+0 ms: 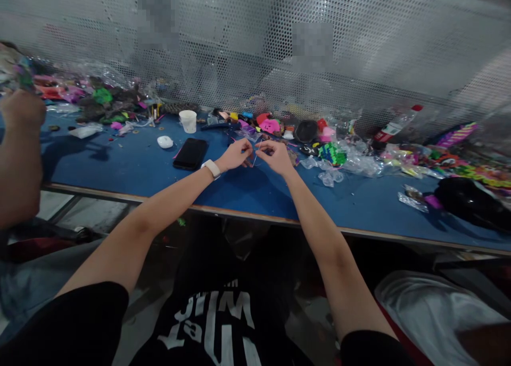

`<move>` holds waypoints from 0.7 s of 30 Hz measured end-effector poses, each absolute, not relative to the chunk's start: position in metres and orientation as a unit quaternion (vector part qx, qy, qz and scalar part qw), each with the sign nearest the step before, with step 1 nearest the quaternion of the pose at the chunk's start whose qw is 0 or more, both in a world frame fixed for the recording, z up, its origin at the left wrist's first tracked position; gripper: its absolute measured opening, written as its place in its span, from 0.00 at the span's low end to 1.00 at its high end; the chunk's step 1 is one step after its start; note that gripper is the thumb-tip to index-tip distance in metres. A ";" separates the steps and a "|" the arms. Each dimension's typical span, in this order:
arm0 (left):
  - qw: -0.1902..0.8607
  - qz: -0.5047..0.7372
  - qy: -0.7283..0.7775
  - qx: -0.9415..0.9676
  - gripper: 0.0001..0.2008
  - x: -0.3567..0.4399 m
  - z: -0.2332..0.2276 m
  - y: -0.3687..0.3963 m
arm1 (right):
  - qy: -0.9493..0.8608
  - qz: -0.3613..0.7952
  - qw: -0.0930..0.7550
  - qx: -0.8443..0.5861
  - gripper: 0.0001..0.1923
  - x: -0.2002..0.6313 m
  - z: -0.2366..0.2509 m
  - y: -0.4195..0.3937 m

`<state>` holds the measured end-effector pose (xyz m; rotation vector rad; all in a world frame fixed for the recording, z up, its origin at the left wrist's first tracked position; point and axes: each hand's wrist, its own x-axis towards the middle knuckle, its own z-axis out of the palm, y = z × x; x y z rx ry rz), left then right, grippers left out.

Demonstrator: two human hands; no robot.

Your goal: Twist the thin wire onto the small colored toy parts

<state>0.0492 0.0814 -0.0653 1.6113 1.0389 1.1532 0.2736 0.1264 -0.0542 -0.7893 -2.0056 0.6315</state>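
Left hand [235,156] and right hand [275,156] both pinched on thin wire piece [254,152]; looks light, springy, easily bent; best gripped near ends.

Dim even light, soft shadows on blue table [120,164], wide-angle bending at edges, slight blur

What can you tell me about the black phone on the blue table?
The black phone is a flat, dark slab with rounded corners and a glossy face that looks like glass. Its screen is dark and shows nothing. It lies flat on the blue table, turned a little askew. The left hand, with a white watch on its wrist, is just to its right and does not touch it. A small white oval thing lies to its left, and a white cup stands behind it.
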 end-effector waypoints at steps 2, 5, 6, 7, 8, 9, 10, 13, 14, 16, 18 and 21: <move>0.462 0.480 0.398 0.631 0.15 0.050 -0.067 0.082 | -0.806 0.243 0.442 -0.309 0.28 0.273 -0.053 0.124; 0.488 0.493 0.400 0.599 0.16 0.052 -0.066 0.081 | -0.804 0.241 0.449 -0.306 0.27 0.272 -0.052 0.121; 0.493 0.494 0.404 0.591 0.15 0.052 -0.065 0.080 | -0.806 0.239 0.447 -0.307 0.27 0.272 -0.052 0.120; 0.498 0.493 0.407 0.586 0.15 0.052 -0.063 0.080 | -0.807 0.234 0.446 -0.308 0.26 0.272 -0.052 0.120; 0.501 0.492 0.408 0.584 0.14 0.052 -0.062 0.079 | -0.809 0.229 0.445 -0.309 0.26 0.272 -0.052 0.120; 0.502 0.489 0.409 0.584 0.13 0.052 -0.061 0.078 | -0.810 0.225 0.447 -0.308 0.26 0.273 -0.053 0.120; 0.502 0.488 0.408 0.586 0.12 0.053 -0.060 0.078 | -0.810 0.220 0.449 -0.306 0.26 0.273 -0.053 0.120; 0.495 0.489 0.400 0.596 0.10 0.053 -0.059 0.078 | -0.810 0.213 0.458 -0.299 0.28 0.273 -0.053 0.121; 0.492 0.492 0.395 0.599 0.10 0.053 -0.059 0.078 | -0.808 0.213 0.462 -0.296 0.29 0.272 -0.053 0.122; 0.487 0.497 0.385 0.606 0.13 0.053 -0.059 0.079 | -0.800 0.222 0.474 -0.293 0.33 0.271 -0.053 0.123; 0.483 0.500 0.376 0.613 0.16 0.052 -0.058 0.079 | -0.787 0.240 0.487 -0.292 0.36 0.269 -0.054 0.124; 0.472 0.501 0.363 0.628 0.19 0.049 -0.058 0.078 | -0.770 0.279 0.495 -0.291 0.41 0.266 -0.057 0.127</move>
